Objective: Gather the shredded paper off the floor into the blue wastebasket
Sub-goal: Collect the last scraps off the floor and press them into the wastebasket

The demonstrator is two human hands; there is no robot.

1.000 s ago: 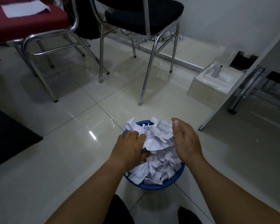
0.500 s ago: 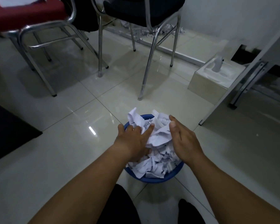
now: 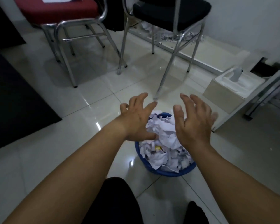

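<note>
The blue wastebasket [image 3: 168,172] stands on the tiled floor just in front of me, heaped above its rim with white shredded paper [image 3: 164,143]. My left hand [image 3: 137,119] hovers over the basket's left side, fingers spread, holding nothing. My right hand [image 3: 193,122] is raised over the right side, also spread and empty. More shredded paper [image 3: 171,37] lies along the wall behind the black chair.
A red chair [image 3: 58,15] and a black chair [image 3: 170,12] with chrome legs stand ahead. A tissue box [image 3: 233,84] sits on the floor at right beside a white table leg [image 3: 255,94]. A dark mat [image 3: 14,101] covers the floor at left.
Both hands have lifted off the paper heap and opened, fingers spread. The view has tilted down and shifted, so the basket sits lower in the frame.
</note>
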